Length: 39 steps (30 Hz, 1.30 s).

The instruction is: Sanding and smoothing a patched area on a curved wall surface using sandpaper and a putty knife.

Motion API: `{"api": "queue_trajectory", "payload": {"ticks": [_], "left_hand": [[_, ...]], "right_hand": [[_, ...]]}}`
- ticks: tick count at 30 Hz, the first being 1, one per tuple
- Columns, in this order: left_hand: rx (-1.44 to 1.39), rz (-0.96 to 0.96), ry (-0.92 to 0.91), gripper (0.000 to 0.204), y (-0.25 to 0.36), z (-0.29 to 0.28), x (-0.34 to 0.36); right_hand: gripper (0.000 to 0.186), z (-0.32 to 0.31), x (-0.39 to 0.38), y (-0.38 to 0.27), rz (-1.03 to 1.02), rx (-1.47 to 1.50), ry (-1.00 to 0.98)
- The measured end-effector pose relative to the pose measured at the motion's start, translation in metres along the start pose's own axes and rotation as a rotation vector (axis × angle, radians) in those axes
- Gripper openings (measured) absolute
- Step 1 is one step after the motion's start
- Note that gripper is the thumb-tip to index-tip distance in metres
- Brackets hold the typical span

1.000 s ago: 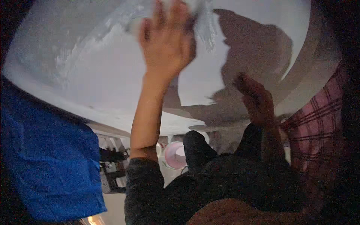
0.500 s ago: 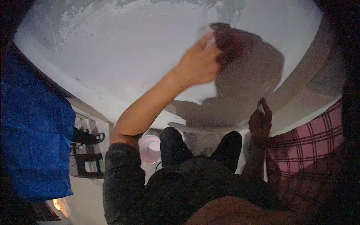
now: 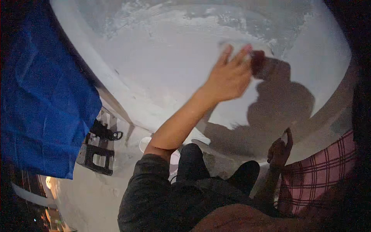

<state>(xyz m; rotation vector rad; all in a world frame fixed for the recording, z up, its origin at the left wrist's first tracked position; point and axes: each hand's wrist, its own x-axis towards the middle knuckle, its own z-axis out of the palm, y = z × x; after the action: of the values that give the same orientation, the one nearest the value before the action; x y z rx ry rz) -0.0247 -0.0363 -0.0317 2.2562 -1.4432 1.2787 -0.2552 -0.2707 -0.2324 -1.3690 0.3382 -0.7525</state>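
Dim room. Broad pale table (image 3: 266, 21) fills the upper frame, smooth white film (image 3: 166, 58) across its centre, ragged against grey toward the top. Left hand (image 3: 232, 77), right of centre, fingers spread at or just above the film; contact unclear. Right hand (image 3: 278, 150), lower right, fingers curled, too dark to tell whether pinching anything. Judgement: film thin, soft, perhaps slippery, nothing to grip; flat fingertips suit it. Table likely stiff, heavy; grasp by the rim. Blue cloth (image 3: 42, 100) left, pink plaid cloth (image 3: 315, 166) lower right.

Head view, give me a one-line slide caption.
Bare left hand at a broad, pale, curved-edged surface; right hand near pink plaid fabric.
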Motion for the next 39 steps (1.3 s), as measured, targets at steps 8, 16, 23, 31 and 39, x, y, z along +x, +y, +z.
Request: {"api": "queue_trajectory", "payload": {"ticks": [8, 16, 23, 31, 39], "left_hand": [[0.086, -0.431, 0.445, 0.054, -0.071, -0.033, -0.026], [-0.229, -0.528, 0.328, 0.068, 0.025, 0.038, -0.07], [-0.169, -0.535, 0.053, 0.091, 0.043, 0.05, -0.088], [-0.283, -0.644, -0.336, 0.093, 0.016, 0.059, -0.103], [-0.279, -0.541, -0.328, 0.037, 0.017, 0.057, -0.11]], "right_hand": [[0.05, 0.024, 0.0, -0.033, -0.215, -0.287, -0.139], [0.049, 0.088, 0.02, -0.076, -0.638, -0.616, 0.008], [0.05, 0.129, 0.024, -0.095, -0.606, -0.473, -0.08], [0.055, 0.157, 0.033, -0.098, -0.689, -0.246, -0.087], [0.05, 0.156, 0.035, -0.101, -0.554, -0.121, -0.239]]}}
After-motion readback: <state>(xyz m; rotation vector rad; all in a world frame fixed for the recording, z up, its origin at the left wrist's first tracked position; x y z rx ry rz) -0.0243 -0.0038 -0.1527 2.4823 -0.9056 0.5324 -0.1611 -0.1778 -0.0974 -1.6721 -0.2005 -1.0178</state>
